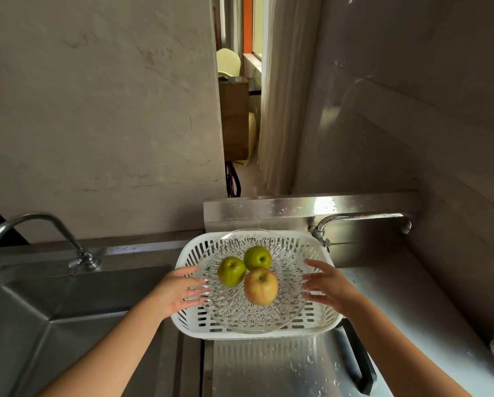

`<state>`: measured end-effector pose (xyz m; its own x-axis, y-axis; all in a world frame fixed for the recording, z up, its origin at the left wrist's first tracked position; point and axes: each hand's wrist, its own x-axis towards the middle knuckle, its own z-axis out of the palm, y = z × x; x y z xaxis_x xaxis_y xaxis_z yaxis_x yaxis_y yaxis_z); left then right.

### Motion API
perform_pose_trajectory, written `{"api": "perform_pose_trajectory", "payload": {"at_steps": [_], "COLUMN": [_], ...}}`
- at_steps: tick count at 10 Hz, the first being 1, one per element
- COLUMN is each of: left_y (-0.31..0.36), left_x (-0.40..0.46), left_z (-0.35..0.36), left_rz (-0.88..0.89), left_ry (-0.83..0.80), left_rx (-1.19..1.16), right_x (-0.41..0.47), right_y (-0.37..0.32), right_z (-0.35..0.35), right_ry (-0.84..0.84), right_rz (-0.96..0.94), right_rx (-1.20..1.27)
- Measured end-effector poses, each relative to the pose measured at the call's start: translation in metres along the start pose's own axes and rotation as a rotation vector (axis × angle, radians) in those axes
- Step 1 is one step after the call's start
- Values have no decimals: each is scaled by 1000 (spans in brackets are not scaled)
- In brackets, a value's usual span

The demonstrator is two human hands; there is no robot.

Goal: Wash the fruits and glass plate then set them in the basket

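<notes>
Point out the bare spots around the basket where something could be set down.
Free: wet steel counter in front of the white basket, and counter right of it below the right tap. Crowded: the basket, filled by the glass plate and three apples.

Place: we are looking down into a plain kitchen washing area, likely in a home.
Fixtures: we are seeing a stainless steel sink (77, 308) with a curved tap (25, 227) at its back edge, and a second tap (363, 219) over the wet steel counter (383, 296).
Wares: a white slotted basket (320, 316) is sitting across the counter's left edge.
Walls: bare grey plaster is surrounding us.
Beyond: a narrow gap is showing a curtain (283, 110) and a window.
</notes>
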<state>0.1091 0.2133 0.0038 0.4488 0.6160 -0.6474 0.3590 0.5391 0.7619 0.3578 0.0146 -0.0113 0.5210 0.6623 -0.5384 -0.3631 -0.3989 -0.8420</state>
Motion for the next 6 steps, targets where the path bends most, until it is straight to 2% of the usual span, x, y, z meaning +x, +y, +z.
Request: {"api": "perform_pose_trajectory", "payload": {"at_steps": [2,4,5,6], "left_y": [12,28,49,87], "left_x": [-11,-30,-45,-76], "left_z": [-1,4,6,14], "left_rz": [22,78,141,262], "left_ry": [15,51,54,-6], "left_rx": [76,254,277,331], "right_x": [-4,-20,-28,-49], "right_y": [-2,-13,-31,-64], "right_z": [-1,-3,-3,7], "right_ry": [10,55,80,32], "right_rz": [20,4,-30,-107], "right_rx": [26,-65,-109,-184]}}
